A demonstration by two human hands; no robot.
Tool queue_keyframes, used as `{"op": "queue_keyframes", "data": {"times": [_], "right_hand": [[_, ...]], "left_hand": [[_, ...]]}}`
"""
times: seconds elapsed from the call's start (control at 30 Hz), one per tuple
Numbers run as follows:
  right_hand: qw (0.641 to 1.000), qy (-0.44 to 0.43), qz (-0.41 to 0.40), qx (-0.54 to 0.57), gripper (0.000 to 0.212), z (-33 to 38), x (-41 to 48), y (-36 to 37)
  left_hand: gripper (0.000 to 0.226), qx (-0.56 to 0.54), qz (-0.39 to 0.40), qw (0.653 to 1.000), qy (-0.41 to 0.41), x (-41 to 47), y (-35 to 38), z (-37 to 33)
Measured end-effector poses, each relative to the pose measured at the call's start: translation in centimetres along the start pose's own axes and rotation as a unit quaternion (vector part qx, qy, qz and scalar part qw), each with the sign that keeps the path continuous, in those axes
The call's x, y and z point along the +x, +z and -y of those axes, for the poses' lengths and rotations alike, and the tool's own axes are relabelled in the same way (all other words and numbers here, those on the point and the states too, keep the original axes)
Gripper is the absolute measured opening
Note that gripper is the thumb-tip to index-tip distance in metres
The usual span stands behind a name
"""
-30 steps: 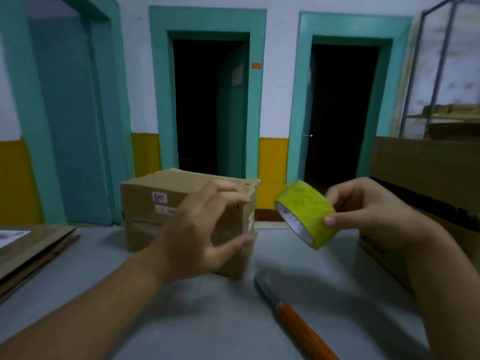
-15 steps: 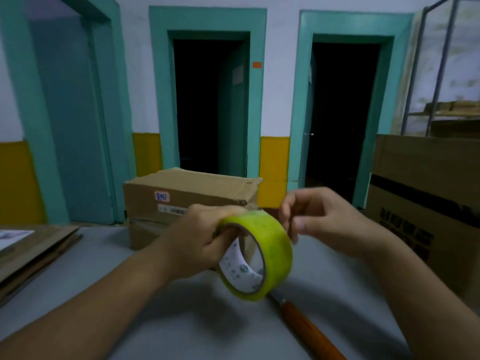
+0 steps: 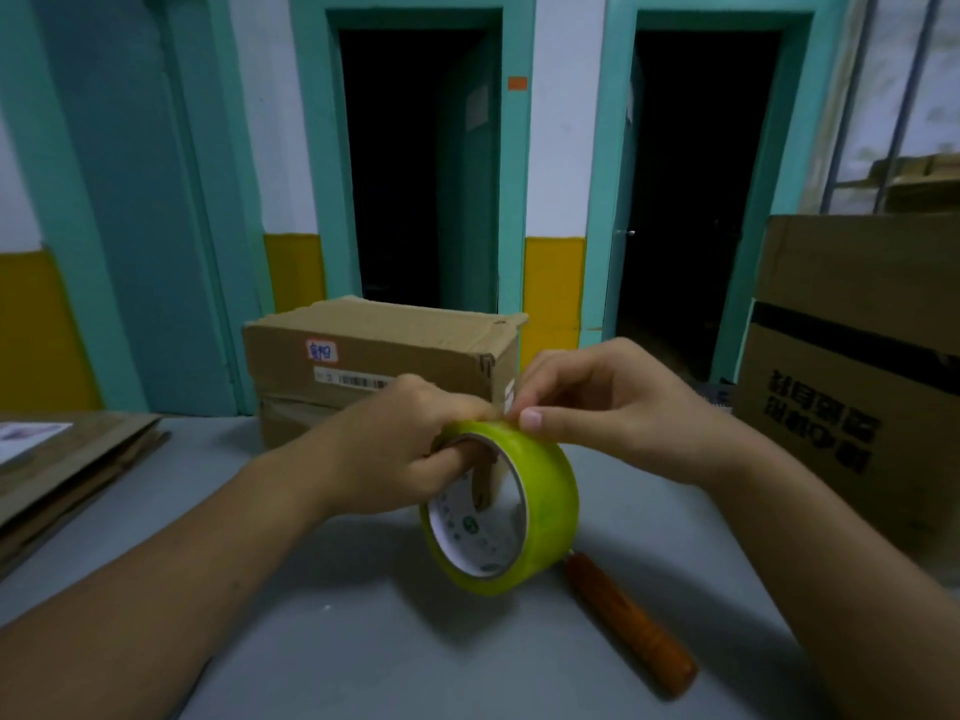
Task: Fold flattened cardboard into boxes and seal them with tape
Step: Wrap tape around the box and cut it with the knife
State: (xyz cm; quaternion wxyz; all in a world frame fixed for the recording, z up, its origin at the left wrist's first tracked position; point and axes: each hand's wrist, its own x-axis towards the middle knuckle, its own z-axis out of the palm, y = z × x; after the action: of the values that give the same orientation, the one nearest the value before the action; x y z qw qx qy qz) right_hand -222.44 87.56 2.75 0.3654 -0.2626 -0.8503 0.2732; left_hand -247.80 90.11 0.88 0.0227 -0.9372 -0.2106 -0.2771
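A yellow-green roll of tape (image 3: 545,506) with a white printed core hangs above the grey table (image 3: 363,641) in front of me. My left hand (image 3: 400,449) grips it, fingers hooked through the core. My right hand (image 3: 597,407) pinches at the roll's top edge with thumb and fingertips. Behind the hands stands a folded cardboard box (image 3: 379,356) with a small pink label and a barcode sticker.
An orange-handled tool (image 3: 628,621) lies on the table under the roll. Flattened cardboard sheets (image 3: 67,470) are stacked at the left edge. A large printed carton (image 3: 852,366) stands at the right. Two dark doorways open in the wall behind.
The roll passed from my right hand into my left, which now has fingers through the core. My right hand came down onto the roll's top edge and pinches there.
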Motion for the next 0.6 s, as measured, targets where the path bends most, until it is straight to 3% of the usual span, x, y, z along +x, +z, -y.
{"op": "queue_keyframes", "data": {"times": [0.1,0.23,0.3,0.37,0.53,0.6], "right_hand": [[0.999,-0.023,-0.028,-0.004,0.017,-0.3,0.3,0.5],[0.984,-0.076,-0.157,0.036,0.014,0.1,0.2,0.3],[0.959,-0.103,-0.241,0.113,0.015,0.9,-0.1,-0.8],[0.928,-0.112,-0.289,0.208,0.014,1.5,-0.5,-2.0],[0.923,-0.082,-0.269,0.261,0.015,1.7,-0.3,-2.0],[0.929,-0.06,-0.247,0.269,0.015,1.8,0.0,-1.2]], "left_hand": [[0.022,-0.045,0.011,0.999,-0.023,0.1,0.4,-0.3],[0.037,-0.196,-0.008,0.975,-0.104,0.2,0.4,-0.9],[0.038,-0.284,0.04,0.944,-0.163,0.0,-0.1,-0.5],[0.045,-0.377,0.126,0.889,-0.227,-0.5,-0.9,-0.1],[0.058,-0.347,0.298,0.84,-0.291,-1.2,-2.0,0.0],[0.049,-0.321,0.315,0.846,-0.285,-1.4,-2.0,0.3]]}}
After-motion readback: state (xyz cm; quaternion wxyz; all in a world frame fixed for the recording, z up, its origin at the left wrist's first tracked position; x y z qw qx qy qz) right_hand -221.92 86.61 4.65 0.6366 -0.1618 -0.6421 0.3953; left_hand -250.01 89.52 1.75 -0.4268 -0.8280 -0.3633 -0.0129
